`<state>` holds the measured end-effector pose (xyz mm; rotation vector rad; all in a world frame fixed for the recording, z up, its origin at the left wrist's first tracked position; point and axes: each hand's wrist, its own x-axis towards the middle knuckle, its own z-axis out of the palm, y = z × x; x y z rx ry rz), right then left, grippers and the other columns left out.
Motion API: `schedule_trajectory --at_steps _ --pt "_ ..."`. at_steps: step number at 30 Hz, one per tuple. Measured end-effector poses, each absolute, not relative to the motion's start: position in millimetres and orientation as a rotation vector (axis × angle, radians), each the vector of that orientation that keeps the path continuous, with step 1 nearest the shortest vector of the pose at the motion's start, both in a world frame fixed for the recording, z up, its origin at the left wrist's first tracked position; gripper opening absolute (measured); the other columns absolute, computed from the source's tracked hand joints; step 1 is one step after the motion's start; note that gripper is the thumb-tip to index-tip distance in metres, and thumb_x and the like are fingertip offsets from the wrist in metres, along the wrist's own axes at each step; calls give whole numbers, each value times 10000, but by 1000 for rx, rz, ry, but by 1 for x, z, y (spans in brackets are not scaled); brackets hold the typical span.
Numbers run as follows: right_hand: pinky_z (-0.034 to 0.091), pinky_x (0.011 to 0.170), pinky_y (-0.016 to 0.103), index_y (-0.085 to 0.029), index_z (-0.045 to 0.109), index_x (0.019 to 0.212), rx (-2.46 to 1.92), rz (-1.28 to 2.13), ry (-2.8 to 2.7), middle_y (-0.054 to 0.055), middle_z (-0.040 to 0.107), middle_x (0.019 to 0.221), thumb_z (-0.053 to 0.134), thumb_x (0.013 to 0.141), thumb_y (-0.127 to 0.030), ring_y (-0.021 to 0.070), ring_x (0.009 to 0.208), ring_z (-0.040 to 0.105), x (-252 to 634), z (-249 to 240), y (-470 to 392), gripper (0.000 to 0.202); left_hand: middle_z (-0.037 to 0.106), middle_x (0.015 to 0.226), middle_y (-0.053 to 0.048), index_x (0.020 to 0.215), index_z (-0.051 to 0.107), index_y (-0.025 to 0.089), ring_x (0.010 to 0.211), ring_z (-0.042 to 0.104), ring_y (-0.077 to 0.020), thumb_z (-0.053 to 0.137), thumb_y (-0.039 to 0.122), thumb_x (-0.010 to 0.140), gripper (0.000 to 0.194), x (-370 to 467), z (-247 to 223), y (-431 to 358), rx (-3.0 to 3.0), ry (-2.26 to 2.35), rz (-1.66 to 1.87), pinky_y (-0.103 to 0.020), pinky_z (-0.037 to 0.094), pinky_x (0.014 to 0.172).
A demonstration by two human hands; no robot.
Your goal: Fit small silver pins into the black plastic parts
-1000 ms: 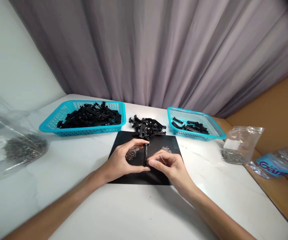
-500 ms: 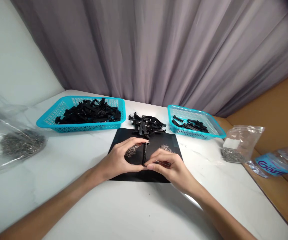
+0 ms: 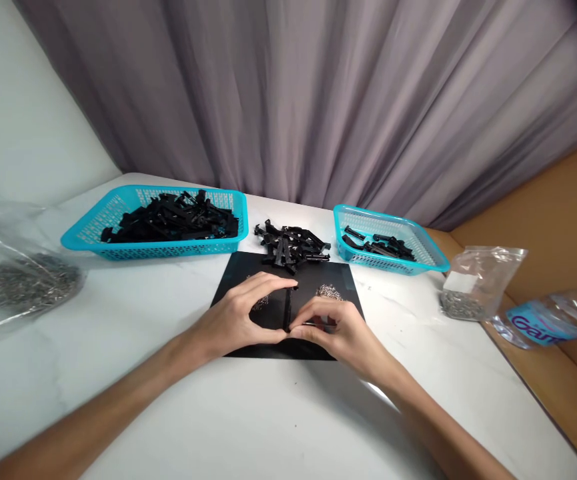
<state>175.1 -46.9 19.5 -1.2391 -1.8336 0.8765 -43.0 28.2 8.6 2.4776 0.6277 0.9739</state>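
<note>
My left hand grips a slim black plastic part by its two ends, between thumb and fingers, over a black mat. At the part's near end, my right hand is closed in a pinch; whatever is between its fingertips is too small to make out. One small heap of metal pieces lies on the mat behind my right hand. Another heap is partly covered by my left hand. A pile of black parts sits at the mat's far edge.
A blue basket full of black parts stands at the back left, a smaller blue basket with several parts at the back right. Bags of metal pieces lie left and right. A plastic bottle lies far right.
The camera view has shifted slightly, so the baskets and mat appear a little higher and further left. Both hands keep nearly the same hold, with the black part tilted slightly differently.
</note>
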Motion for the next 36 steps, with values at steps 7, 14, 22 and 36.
schedule_trajectory --at_steps 7,14,22,36 --pt "414 609 289 -220 790 797 -1319 965 -1745 20 737 780 754 861 -491 160 673 577 174 11 -43 281 729 1174 -84 1321 605 216 1117 677 -281 789 186 743 608 -40 6 26 2537 563 1071 -454 563 1010" --pt "382 569 273 -209 777 852 -1310 991 -1717 16 714 786 744 874 -484 140 639 531 181 21 -42 278 714 1195 -66 1306 610 231 1075 686 -244 835 259 739 610 -39 8 29 2446 673 1038 -384 579 953" --pt "464 901 393 -264 790 929 -1303 494 -1635 81 655 1063 496 1040 -425 241 1038 595 193 29 -49 352 723 1136 -56 1251 637 221 1015 694 -232 888 404 697 636 -44 15 31 2329 810 1024 -367 580 940" --pt "468 765 310 -218 661 1064 -1180 593 -1848 48 606 895 387 1087 -308 175 817 573 168 16 -59 289 706 1114 -58 1254 615 209 995 688 -222 895 353 700 636 -42 15 26 2375 749 1170 -348 584 914"
